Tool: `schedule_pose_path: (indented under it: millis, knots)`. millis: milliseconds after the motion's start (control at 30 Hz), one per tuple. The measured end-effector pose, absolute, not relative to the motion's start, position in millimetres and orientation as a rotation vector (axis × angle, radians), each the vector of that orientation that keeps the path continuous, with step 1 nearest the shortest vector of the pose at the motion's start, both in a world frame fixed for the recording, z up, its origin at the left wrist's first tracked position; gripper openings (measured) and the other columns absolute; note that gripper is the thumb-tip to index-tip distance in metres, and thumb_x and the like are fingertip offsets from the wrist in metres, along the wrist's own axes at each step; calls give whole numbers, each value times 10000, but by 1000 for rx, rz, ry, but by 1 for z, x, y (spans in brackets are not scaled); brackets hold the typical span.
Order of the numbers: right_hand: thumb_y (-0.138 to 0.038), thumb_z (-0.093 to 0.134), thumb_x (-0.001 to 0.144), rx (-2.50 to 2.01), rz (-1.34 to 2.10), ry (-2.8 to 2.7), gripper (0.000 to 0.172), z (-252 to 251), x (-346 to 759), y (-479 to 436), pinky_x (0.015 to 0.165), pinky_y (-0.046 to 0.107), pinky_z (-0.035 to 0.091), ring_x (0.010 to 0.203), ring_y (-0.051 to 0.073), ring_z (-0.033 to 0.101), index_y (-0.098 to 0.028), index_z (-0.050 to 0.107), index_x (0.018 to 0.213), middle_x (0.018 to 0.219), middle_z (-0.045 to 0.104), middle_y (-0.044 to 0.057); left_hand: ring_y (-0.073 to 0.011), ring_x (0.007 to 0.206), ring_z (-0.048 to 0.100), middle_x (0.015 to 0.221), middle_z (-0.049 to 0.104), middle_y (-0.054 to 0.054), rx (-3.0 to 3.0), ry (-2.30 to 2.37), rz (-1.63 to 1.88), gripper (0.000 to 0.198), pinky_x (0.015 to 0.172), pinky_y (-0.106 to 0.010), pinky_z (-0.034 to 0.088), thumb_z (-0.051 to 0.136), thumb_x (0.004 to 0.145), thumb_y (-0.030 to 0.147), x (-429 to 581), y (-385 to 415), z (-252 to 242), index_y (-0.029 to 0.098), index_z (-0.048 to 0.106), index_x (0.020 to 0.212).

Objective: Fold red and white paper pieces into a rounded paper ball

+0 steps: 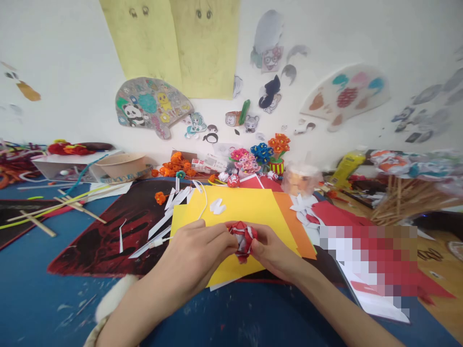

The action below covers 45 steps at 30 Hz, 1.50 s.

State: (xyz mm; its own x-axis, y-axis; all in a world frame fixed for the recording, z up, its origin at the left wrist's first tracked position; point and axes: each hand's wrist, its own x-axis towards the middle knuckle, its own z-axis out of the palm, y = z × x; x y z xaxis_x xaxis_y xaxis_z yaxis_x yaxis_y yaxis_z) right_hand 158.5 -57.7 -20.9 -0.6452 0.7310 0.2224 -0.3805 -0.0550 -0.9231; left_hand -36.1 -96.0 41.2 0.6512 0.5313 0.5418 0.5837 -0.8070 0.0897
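Between my two hands, above the yellow paper [249, 207], is a small folded red-and-white paper ball [241, 238]. My left hand [204, 246] has its fingers closed on the ball's left side. From the right, my right hand [271, 248] grips it with thumb and fingers; part of those fingers is hidden behind the ball. White paper scraps [217, 206] lie on the yellow sheet just beyond my hands. A white cable [204, 200] runs over the sheet's left part, its plug [157, 242] beside my left hand.
White paper strips [162, 217] lie on a dark red-black mat [94, 241]. Wooden sticks [38, 224] are at the left. Orange and red paper [347, 221] and a pixelated tablet-like thing [376, 284] lie right. Behind stand bead flowers [278, 144], a plastic cup [303, 176] and a yellow bottle [347, 168].
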Motion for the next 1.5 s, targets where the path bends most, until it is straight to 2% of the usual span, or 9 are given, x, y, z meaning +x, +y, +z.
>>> schedule_pose_path:
  millis: [200,500,700,867,933,1067,1267,1367,1500]
  knots:
    - [-565,710,772,-395,1831,-1423,565,-23,158,-56,644,250,462,708,119,545,-202,663,1203,895,624,51,-132,633,525,838,650,10,-2809,-881,-806,171,570,-277,304,410,983,109,-40,-96,39,196,557,971]
    - [-569,684,797,-338,1901,-1353,554,-24,157,-57,617,231,469,664,105,550,-195,651,1205,858,615,36,-132,583,516,730,587,-2,-2744,-1001,-713,263,542,-254,377,360,1005,188,-30,-100,44,170,567,844]
    - [-616,574,857,-279,2031,-1308,522,-25,159,-53,693,271,527,687,138,648,-126,723,960,812,652,59,-114,615,510,768,560,6,-2803,-1130,-862,177,538,-219,385,389,989,183,-33,-103,46,176,524,875]
    - [-471,620,903,-257,2054,-1248,403,-22,160,-54,748,287,538,765,146,684,-172,672,1168,938,690,67,-114,626,513,783,561,3,-2821,-1136,-861,170,538,-215,376,386,986,173,-36,-104,46,182,530,895]
    - [-455,656,882,-260,2064,-1229,456,-20,161,-54,772,297,539,797,150,687,-197,625,1256,996,692,68,-114,619,507,773,558,4,-2813,-1127,-860,173,536,-218,371,387,988,180,-37,-104,44,183,535,898]
    - [-452,687,859,-290,2048,-1208,481,-18,161,-54,798,302,540,866,157,673,-188,627,1257,1047,690,84,-105,629,518,785,575,8,-2809,-1097,-914,137,547,-211,375,421,985,173,-40,-101,40,188,549,936]
    - [-375,761,809,-317,1953,-1220,498,-15,163,-53,806,317,534,968,197,678,-258,610,1269,1168,655,83,-99,626,553,744,608,24,-2546,-1294,-1257,106,572,-207,407,501,953,173,-43,-96,46,195,582,889]
    - [-322,813,756,-347,1898,-1213,588,-14,164,-53,889,361,511,1033,215,664,-310,573,1293,1246,622,69,-117,661,581,842,650,5,-2513,-1459,-1296,82,610,-232,452,527,947,233,-43,-93,47,212,590,994]
    - [-284,863,686,-414,1839,-1170,808,-15,163,-52,970,385,469,1096,208,618,-353,458,1382,1325,575,63,-174,846,618,1091,637,-56,-2658,-1518,-1275,406,751,-319,524,657,875,339,-39,-88,39,257,507,1243]
